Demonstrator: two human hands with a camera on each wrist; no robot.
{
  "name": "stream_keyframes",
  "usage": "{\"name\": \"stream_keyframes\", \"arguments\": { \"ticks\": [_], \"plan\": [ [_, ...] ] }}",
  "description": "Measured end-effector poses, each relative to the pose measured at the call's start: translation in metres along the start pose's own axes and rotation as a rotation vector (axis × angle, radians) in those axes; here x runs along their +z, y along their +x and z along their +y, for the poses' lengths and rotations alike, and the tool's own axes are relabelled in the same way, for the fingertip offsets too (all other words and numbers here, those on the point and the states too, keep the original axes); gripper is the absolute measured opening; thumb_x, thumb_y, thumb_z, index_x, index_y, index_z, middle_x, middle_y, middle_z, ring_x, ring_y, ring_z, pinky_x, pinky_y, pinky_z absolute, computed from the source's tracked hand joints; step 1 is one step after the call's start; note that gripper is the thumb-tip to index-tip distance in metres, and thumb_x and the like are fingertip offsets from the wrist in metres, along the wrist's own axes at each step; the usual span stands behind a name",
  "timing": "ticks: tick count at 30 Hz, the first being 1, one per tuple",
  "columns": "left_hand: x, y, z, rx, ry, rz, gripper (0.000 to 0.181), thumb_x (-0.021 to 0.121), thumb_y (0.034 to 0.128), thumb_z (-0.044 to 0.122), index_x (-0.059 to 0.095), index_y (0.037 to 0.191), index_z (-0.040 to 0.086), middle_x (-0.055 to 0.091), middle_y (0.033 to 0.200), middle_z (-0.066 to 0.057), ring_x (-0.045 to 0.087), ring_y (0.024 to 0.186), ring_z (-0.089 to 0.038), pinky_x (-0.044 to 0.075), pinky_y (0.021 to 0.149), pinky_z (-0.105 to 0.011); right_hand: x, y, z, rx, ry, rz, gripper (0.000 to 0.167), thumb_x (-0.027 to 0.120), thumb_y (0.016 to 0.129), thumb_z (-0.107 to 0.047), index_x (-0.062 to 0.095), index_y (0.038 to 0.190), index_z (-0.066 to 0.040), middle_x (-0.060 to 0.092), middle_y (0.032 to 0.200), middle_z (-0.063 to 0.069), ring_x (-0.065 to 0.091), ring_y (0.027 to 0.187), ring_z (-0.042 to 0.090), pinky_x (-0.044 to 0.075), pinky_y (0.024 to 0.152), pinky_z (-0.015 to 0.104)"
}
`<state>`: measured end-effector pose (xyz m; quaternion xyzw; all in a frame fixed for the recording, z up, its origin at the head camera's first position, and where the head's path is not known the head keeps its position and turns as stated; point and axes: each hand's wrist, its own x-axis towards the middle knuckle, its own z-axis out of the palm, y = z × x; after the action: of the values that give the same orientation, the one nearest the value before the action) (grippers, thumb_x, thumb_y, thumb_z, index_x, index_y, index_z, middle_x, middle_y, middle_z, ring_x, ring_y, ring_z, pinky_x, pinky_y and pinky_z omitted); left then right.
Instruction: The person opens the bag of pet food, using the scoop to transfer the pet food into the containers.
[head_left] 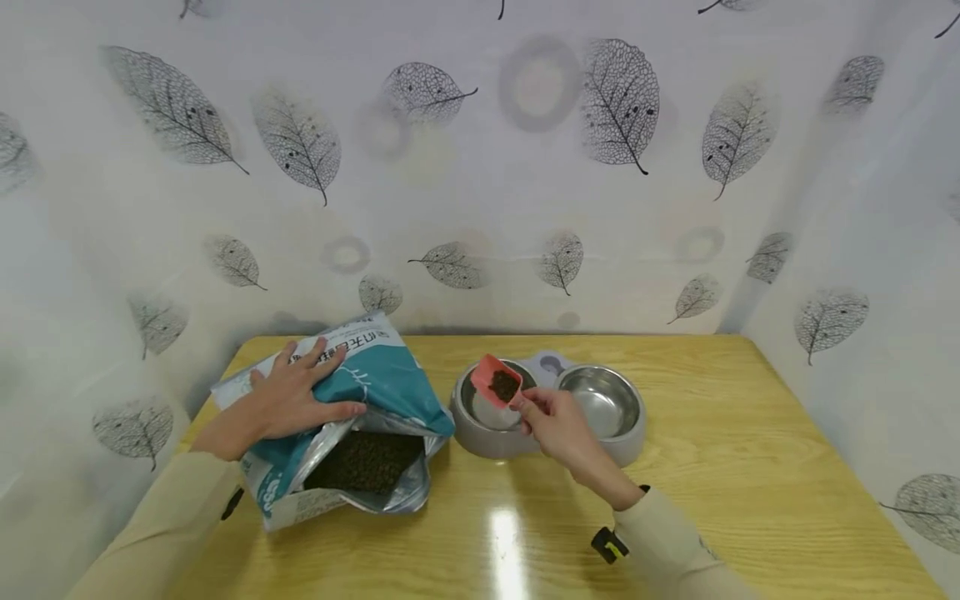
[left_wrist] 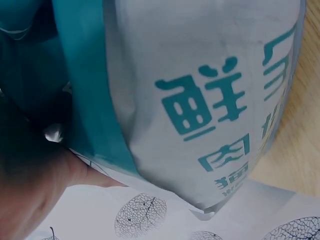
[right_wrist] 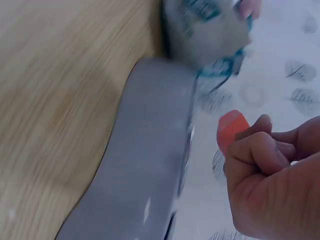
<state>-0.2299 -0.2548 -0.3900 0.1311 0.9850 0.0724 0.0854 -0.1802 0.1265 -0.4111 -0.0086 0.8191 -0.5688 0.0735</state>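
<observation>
A pink scoop with brown pellets in it is pinched by my right hand above the left steel bowl of a grey double feeder. In the right wrist view the fingers of my right hand curl round the handle of the scoop. My left hand lies with spread fingers on top of a teal and white bag, which lies on its side with its mouth towards me. Brown pellets show inside. The left wrist view shows the bag's printed side and part of my left hand.
The feeder's right steel bowl has a bare metal bottom. A wooden table carries the bag and feeder, with a leaf-patterned sheet behind it and at both sides. Dark bands show at both wrists.
</observation>
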Motion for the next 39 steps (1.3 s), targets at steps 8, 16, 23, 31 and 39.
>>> {"name": "stream_keyframes", "arguments": {
  "ticks": [8, 16, 23, 31, 39],
  "plan": [
    [-0.001, 0.001, 0.000, 0.003, -0.002, -0.011, 0.109, 0.051, 0.0852, 0.084, 0.019, 0.166, 0.018, 0.013, 0.171, -0.024, 0.003, 0.151, -0.062, 0.014, 0.097, -0.094, -0.014, 0.014, 0.023, -0.236, -0.460, 0.187, 0.022, 0.066, 0.097, -0.011, 0.068, 0.076, -0.003, 0.049, 0.055, -0.004, 0.039, 0.051, 0.007, 0.031, 0.050, 0.023],
    [-0.002, -0.002, 0.000, -0.008, -0.011, -0.018, 0.109, 0.051, 0.0848, 0.085, 0.020, 0.166, 0.018, 0.012, 0.171, -0.024, 0.003, 0.151, -0.062, 0.013, 0.098, -0.094, -0.009, 0.016, 0.027, -0.468, -0.686, 0.248, 0.028, 0.071, 0.092, -0.007, 0.057, 0.067, -0.007, 0.045, 0.055, -0.001, 0.039, 0.053, 0.012, 0.034, 0.051, 0.027],
    [-0.001, 0.001, 0.000, -0.009, -0.007, -0.013, 0.110, 0.051, 0.0844, 0.085, 0.019, 0.166, 0.018, 0.011, 0.171, -0.024, 0.003, 0.152, -0.061, 0.013, 0.098, -0.094, -0.007, 0.016, 0.025, -0.494, -0.803, 0.261, 0.024, 0.073, 0.092, -0.008, 0.064, 0.071, -0.003, 0.055, 0.055, 0.004, 0.046, 0.051, 0.013, 0.041, 0.048, 0.028],
    [-0.005, 0.001, 0.001, -0.011, -0.008, -0.015, 0.110, 0.050, 0.0847, 0.085, 0.019, 0.166, 0.019, 0.011, 0.171, -0.023, 0.002, 0.152, -0.060, 0.013, 0.098, -0.094, -0.003, 0.016, 0.025, -0.531, -0.859, 0.292, 0.015, 0.074, 0.091, -0.008, 0.066, 0.078, -0.003, 0.058, 0.062, 0.007, 0.053, 0.053, 0.019, 0.042, 0.048, 0.032],
    [-0.003, -0.001, -0.001, -0.005, -0.009, -0.011, 0.109, 0.050, 0.0844, 0.086, 0.019, 0.166, 0.021, 0.011, 0.171, -0.023, 0.002, 0.153, -0.059, 0.013, 0.099, -0.093, -0.011, 0.002, 0.003, -0.148, -0.114, -0.021, 0.025, 0.055, 0.107, -0.020, 0.067, 0.100, 0.000, 0.058, 0.068, 0.004, 0.041, 0.051, 0.008, 0.033, 0.046, 0.022]
  ]
}}
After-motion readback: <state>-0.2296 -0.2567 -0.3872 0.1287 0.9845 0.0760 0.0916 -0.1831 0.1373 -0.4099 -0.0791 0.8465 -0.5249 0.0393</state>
